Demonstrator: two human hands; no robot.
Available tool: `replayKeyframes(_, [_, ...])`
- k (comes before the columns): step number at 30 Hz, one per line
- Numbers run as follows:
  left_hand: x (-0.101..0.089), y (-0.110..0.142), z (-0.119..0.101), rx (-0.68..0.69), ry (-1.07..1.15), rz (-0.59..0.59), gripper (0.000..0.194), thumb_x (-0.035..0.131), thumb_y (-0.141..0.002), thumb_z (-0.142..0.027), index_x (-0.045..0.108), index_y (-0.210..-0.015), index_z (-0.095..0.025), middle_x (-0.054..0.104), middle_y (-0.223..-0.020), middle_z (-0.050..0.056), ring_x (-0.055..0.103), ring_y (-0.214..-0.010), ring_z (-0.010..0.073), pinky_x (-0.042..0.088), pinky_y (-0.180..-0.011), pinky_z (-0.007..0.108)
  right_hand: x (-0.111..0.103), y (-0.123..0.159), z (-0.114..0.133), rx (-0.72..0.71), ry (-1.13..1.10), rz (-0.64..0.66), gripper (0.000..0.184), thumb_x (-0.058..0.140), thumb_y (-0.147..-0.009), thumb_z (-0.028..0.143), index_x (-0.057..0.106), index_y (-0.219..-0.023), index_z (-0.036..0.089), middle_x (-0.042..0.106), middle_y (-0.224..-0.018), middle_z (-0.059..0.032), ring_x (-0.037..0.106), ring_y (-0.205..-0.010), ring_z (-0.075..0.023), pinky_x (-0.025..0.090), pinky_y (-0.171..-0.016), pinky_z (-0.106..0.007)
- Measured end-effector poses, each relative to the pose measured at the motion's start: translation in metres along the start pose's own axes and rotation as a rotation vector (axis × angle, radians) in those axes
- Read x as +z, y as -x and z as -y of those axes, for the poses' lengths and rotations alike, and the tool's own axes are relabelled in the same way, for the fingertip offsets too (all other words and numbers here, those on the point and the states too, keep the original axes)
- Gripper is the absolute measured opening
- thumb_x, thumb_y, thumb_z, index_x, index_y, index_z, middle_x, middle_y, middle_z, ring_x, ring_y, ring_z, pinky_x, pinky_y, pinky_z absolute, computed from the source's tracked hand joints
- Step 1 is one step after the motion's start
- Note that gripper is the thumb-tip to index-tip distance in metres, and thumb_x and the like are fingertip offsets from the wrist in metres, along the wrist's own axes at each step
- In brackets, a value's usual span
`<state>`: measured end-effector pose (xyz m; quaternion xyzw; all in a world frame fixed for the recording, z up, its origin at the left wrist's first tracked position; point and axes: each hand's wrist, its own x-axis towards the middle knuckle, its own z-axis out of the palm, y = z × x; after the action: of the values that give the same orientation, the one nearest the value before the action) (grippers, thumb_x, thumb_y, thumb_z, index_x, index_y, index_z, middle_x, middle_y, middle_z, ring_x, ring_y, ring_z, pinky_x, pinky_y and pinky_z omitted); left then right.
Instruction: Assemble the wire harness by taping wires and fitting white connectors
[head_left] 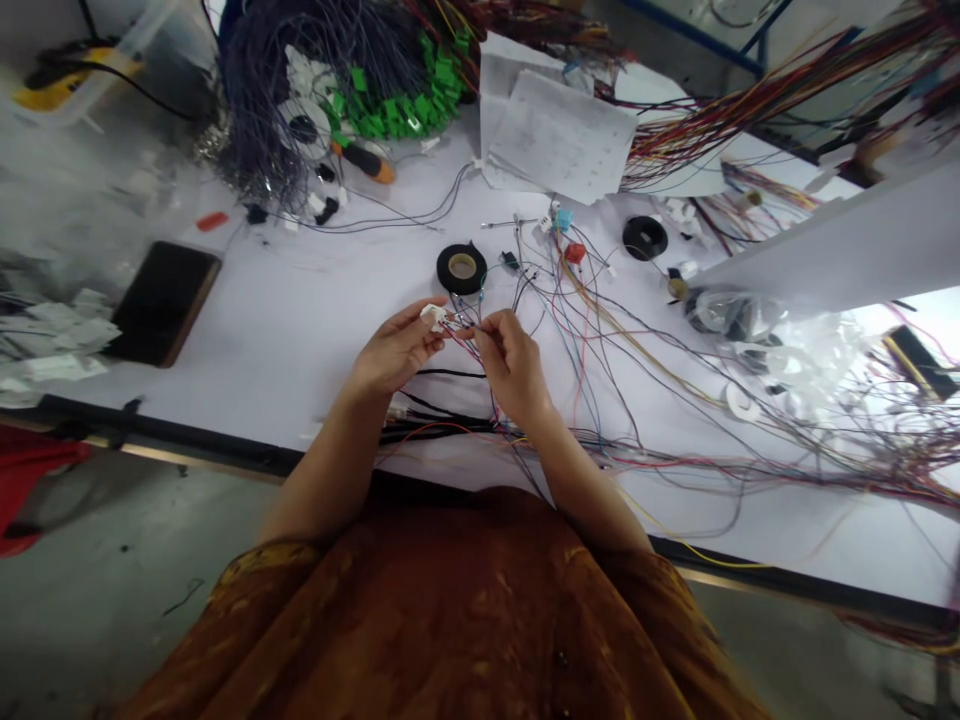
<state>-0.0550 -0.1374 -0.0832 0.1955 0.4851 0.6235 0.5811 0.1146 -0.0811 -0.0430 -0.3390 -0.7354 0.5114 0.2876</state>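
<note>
No words, brands or numbers can be read anywhere. The sheets of paper [559, 135] near the top of the view carry rows of small marks, but these are too small and blurred to make out.

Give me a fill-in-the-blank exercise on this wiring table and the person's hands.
The left hand pinches a small ____ connector.
The right hand pinches thin coloured ____.
The tape roll just beyond the hands is ____.
The phone lies to the ____ of the hands.

Missing words: white, wires, black, left.
</note>
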Motion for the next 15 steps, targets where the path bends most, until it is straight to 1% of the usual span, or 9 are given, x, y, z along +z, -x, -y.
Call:
replayKeyframes(3, [0.001, 0.000, 0.000, 0.002, 0.004, -0.010, 0.030, 0.074, -0.080, -0.038, 0.070, -0.107, -0.025, 0.071, -0.089, 0.002, 0.066, -0.076, 0.0107, 0.051, -0.070, 0.024, 0.000, 0.001, 0.001, -0.003, 0.023, 0.013, 0.013, 0.047, -0.097, 0.035, 0.045, -0.089, 0.024, 0.063, -0.087, -0.0012, 0.056, -0.075, -0.0149, 0.040, -0.064, -0.027])
replayKeyframes(6, [0.001, 0.001, -0.001, 0.000, 0.027, -0.017, 0.030, 0.076, -0.078, -0.036, 0.071, -0.105, -0.024, 0.072, -0.092, 0.002, 0.066, -0.076, 0.0108, 0.051, -0.070, 0.023, 0.002, 0.001, 0.000, 0.008, 0.095, 0.014, 0.014, 0.047, -0.096, 0.035, 0.045, -0.087, 0.024, 0.062, -0.082, 0.0005, 0.054, -0.070, -0.0142, 0.038, -0.064, -0.027])
replayKeyframes(10, [0.002, 0.002, -0.001, -0.022, 0.062, 0.004, 0.034, 0.078, -0.076, -0.036, 0.070, -0.106, -0.023, 0.072, -0.092, 0.003, 0.066, -0.076, 0.0111, 0.051, -0.068, 0.023, 0.004, -0.001, -0.007, 0.026, 0.145, -0.018, 0.013, 0.048, -0.095, 0.032, 0.045, -0.085, 0.024, 0.058, -0.077, 0.0021, 0.054, -0.068, -0.0136, 0.037, -0.064, -0.027])
replayKeyframes(12, [0.002, 0.002, 0.000, -0.044, 0.084, 0.020, 0.032, 0.078, -0.077, -0.035, 0.070, -0.106, -0.023, 0.071, -0.090, 0.003, 0.065, -0.074, 0.0107, 0.051, -0.066, 0.022, 0.003, -0.002, -0.010, 0.044, 0.091, -0.031, 0.014, 0.048, -0.094, 0.031, 0.044, -0.083, 0.023, 0.057, -0.077, 0.0019, 0.056, -0.071, -0.0135, 0.038, -0.065, -0.026])
replayKeyframes(15, [0.002, 0.001, 0.003, -0.058, 0.088, 0.026, 0.025, 0.073, -0.081, -0.034, 0.070, -0.104, -0.023, 0.069, -0.091, 0.002, 0.064, -0.071, 0.0100, 0.051, -0.065, 0.023, -0.002, -0.004, -0.010, 0.088, -0.065, -0.014, 0.015, 0.048, -0.093, 0.032, 0.043, -0.082, 0.023, 0.059, -0.077, 0.0015, 0.058, -0.071, -0.0124, 0.041, -0.064, -0.025])
